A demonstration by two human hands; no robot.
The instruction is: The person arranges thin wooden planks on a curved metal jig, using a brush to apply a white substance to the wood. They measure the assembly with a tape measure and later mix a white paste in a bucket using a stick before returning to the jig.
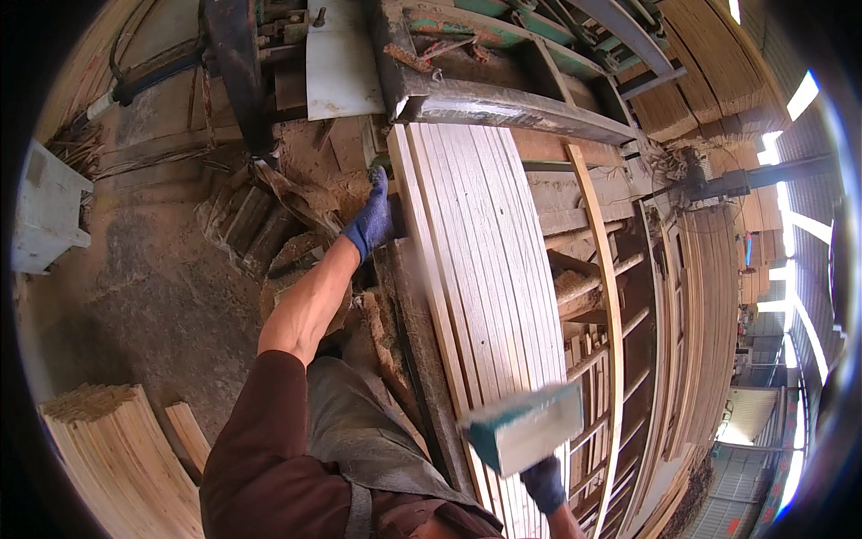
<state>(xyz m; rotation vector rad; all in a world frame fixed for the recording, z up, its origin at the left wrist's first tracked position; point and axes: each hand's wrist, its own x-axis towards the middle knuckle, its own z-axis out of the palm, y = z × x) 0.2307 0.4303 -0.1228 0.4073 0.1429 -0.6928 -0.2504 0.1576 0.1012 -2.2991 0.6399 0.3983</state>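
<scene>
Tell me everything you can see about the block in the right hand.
The block is a rectangular piece that looks like wood, with a pale broad face and a teal-green painted end. It is blurred, so finer detail is lost. The right hand, in a dark blue glove, grips it from below and holds it tilted above the near end of the stack of pale wooden slats. Whether it touches the slats cannot be told.

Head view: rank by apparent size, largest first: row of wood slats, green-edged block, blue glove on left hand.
1. Row of wood slats, by far the largest.
2. Green-edged block, blurred and close to the camera, so it may look oversized.
3. Blue glove on the left hand, farther off.
</scene>
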